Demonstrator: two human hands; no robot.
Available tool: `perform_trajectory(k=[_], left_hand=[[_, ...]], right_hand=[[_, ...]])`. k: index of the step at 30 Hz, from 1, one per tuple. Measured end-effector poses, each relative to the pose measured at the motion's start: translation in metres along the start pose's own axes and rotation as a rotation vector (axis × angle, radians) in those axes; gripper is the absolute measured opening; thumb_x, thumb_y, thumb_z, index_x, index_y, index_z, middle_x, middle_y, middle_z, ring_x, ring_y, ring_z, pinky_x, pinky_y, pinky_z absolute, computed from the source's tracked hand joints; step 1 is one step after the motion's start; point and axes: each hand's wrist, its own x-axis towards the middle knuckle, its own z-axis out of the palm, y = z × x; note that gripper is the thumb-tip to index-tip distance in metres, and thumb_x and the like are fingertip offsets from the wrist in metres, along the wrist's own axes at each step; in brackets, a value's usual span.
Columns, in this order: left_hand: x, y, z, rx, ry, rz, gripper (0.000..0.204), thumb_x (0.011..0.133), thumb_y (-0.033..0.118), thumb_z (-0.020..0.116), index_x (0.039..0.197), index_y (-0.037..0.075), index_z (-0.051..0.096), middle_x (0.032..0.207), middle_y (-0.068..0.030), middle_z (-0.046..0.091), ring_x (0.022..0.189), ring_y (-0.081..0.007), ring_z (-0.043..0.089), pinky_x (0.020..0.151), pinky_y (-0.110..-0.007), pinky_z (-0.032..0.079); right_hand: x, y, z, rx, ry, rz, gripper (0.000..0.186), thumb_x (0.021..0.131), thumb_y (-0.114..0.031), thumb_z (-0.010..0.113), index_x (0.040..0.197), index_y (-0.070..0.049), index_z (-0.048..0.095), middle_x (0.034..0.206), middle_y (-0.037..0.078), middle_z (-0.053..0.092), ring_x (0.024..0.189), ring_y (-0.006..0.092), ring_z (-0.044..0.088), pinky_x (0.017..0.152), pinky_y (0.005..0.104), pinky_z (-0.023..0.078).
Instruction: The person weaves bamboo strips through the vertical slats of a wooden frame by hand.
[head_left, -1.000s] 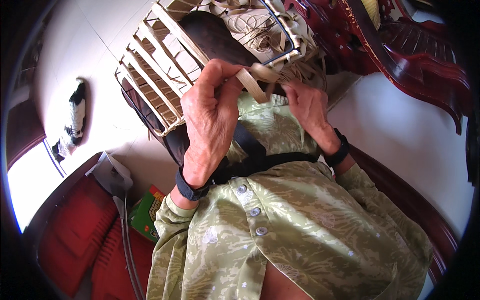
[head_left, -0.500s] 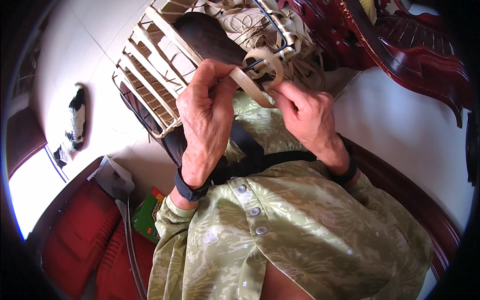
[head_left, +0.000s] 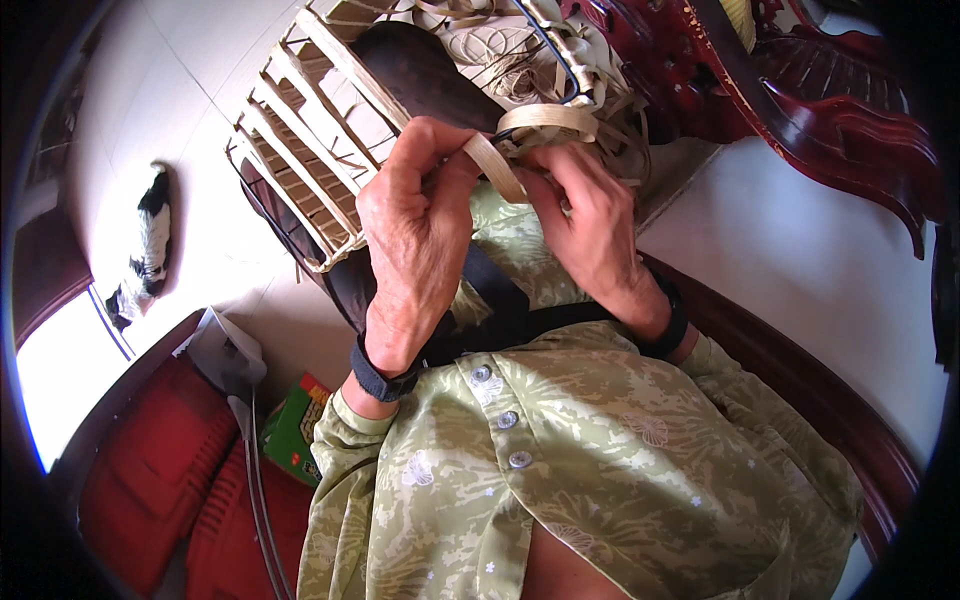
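A half-woven basket [head_left: 310, 150] of pale flat strips lies tilted on my lap, its open side facing me. My left hand [head_left: 415, 225] pinches a flat tan weaving strip [head_left: 495, 165] near the basket's rim. Just to the right, my right hand [head_left: 590, 225] grips the same strip where it bends over a dark wire frame [head_left: 560, 60]. The two hands nearly touch. Loose strips [head_left: 500, 50] are tangled behind them. Both wrists carry dark bands.
Dark red carved wooden furniture [head_left: 800, 110] stands at the upper right, and a wooden seat edge [head_left: 800, 380] curves along my right side. Red plastic crates [head_left: 150, 480] and a green box [head_left: 295, 430] sit at the lower left. A black-and-white animal [head_left: 145, 245] lies on the white floor.
My right hand has moved left and up to join the left hand on the strip. The strip's bend has been drawn closer to the rim.
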Motion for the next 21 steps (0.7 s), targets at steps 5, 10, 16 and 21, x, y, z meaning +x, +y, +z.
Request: perform_trajectory(k=[5, 10, 16, 21], left_hand=[[0.001, -0.004, 0.0, -0.027, 0.004, 0.032, 0.01, 0.091, -0.005, 0.059, 0.096, 0.001, 0.066, 0.07, -0.0016, 0.064, 0.063, -0.0056, 0.054, 0.059, -0.023, 0.045], [0.002, -0.01, 0.0, -0.028, 0.024, 0.058, 0.009, 0.092, -0.005, 0.06, 0.096, 0.001, 0.066, 0.07, -0.0016, 0.064, 0.063, -0.0055, 0.053, 0.059, -0.022, 0.045], [0.002, -0.007, -0.001, -0.023, -0.004, 0.028, 0.008, 0.092, -0.004, 0.062, 0.097, 0.001, 0.067, 0.069, 0.0, 0.061, 0.063, -0.0047, 0.051, 0.058, -0.022, 0.042], [0.002, -0.005, -0.001, -0.007, -0.01, 0.016, 0.008, 0.091, -0.004, 0.061, 0.096, 0.0, 0.067, 0.068, 0.0011, 0.059, 0.062, -0.0046, 0.048, 0.056, -0.022, 0.04]], right_hand=[[0.007, -0.001, 0.007, -0.074, -0.121, 0.056, 0.017, 0.088, -0.02, 0.075, 0.093, -0.006, 0.067, 0.087, 0.012, 0.068, 0.077, 0.0329, 0.07, 0.065, 0.0402, 0.055], [-0.022, 0.069, 0.001, -0.362, -0.407, 0.2, 0.031, 0.093, -0.036, 0.067, 0.088, -0.006, 0.071, 0.081, 0.014, 0.069, 0.078, 0.0348, 0.07, 0.066, 0.0438, 0.055], [-0.126, 0.231, -0.013, -0.828, -0.798, 0.703, 0.026, 0.084, -0.03, 0.069, 0.091, -0.005, 0.074, 0.093, 0.016, 0.074, 0.089, 0.0356, 0.071, 0.074, 0.0462, 0.057], [-0.139, 0.227, -0.03, -0.855, -1.047, 0.681, 0.021, 0.089, -0.021, 0.063, 0.094, -0.004, 0.073, 0.095, 0.019, 0.073, 0.088, 0.0377, 0.071, 0.074, 0.0477, 0.057]])
